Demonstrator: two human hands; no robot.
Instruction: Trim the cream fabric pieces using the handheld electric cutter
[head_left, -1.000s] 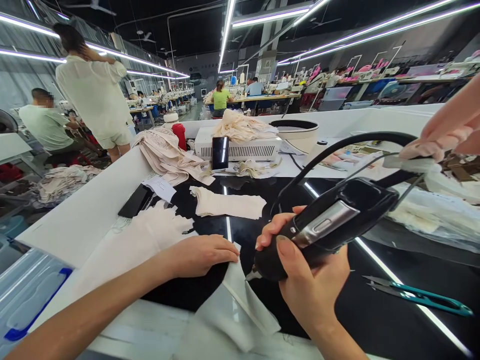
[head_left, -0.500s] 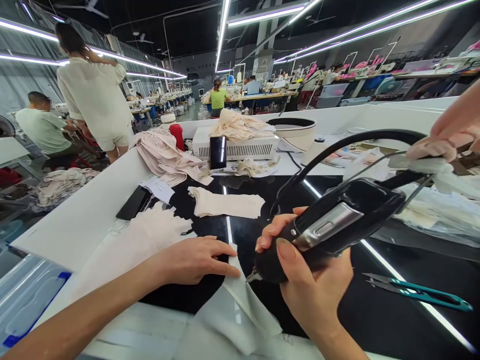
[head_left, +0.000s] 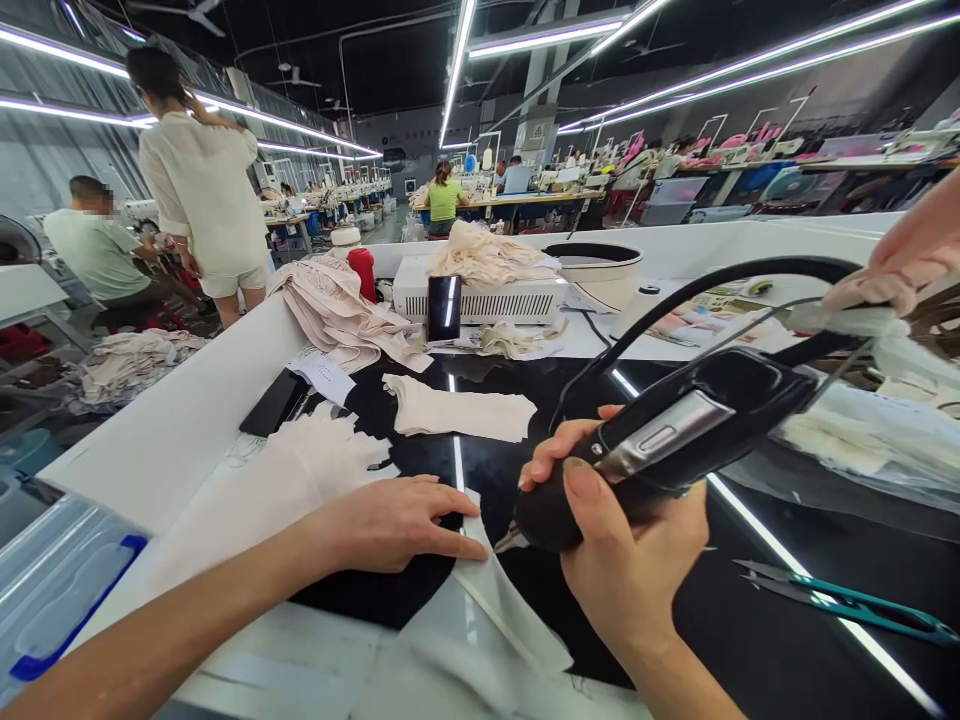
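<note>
glossy black surface (head_left: pixel 750 640) fills near scene, white border along left and far sides. pale fabric piece (head_left: pixel 480 620) lies at near edge, centre. black handheld cutting tool (head_left: pixel 660 450) with thick cord above it, metal tip touching fabric. right hand (head_left: pixel 622 550) wrapped tight round tool body, thumb on top. left hand (head_left: pixel 397 520) flat, fingers together, pressing fabric just left of tip. teal thread snips (head_left: pixel 847 600) near right, apart. folded beige cloth (head_left: pixel 457 408) farther back, centre.

We see our left hand (head_left: pixel 397 522) and right hand (head_left: pixel 626 565) bare, no gloves, rings or watch. Both forearms show uncovered, no sleeves in view. Our right thumbnail is long, rounded and unpainted.
</note>
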